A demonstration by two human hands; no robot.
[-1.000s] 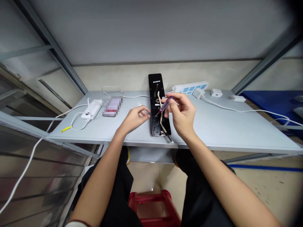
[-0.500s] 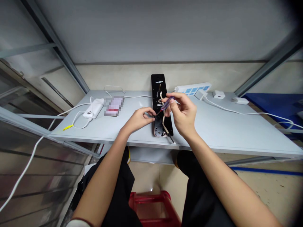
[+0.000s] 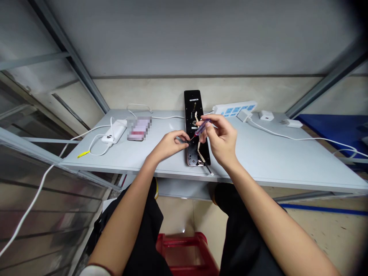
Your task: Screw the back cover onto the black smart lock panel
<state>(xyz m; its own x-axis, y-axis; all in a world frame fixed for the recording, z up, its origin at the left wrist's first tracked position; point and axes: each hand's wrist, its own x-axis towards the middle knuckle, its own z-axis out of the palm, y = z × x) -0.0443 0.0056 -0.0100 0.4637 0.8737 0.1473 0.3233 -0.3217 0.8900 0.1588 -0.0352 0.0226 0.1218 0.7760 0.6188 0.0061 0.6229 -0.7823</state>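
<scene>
A long black panel (image 3: 192, 101), which looks like the back of a door lock, lies lengthwise on the grey table. My right hand (image 3: 222, 134) grips a small screwdriver (image 3: 202, 128) with a clear purple handle and a red collar. Its thin shaft slants down to the left over the panel's middle. At the tip, the thumb and index finger of my left hand (image 3: 172, 145) come close together; whatever may be between them is too small to make out. A taped cable (image 3: 200, 153) runs down the panel, its white plug hanging past the near end.
On the left lie a blurred phone (image 3: 139, 128) and a white power bank (image 3: 115, 132) with cables. A white power strip (image 3: 235, 109) stands behind my right hand, with white chargers (image 3: 266, 115) to its right. Below the table edge (image 3: 258, 181) is a red stool (image 3: 186, 240).
My right hand and the screwdriver handle have shifted very slightly to the left. The left hand stays at the screwdriver's tip, and the panel rests in the same place.
</scene>
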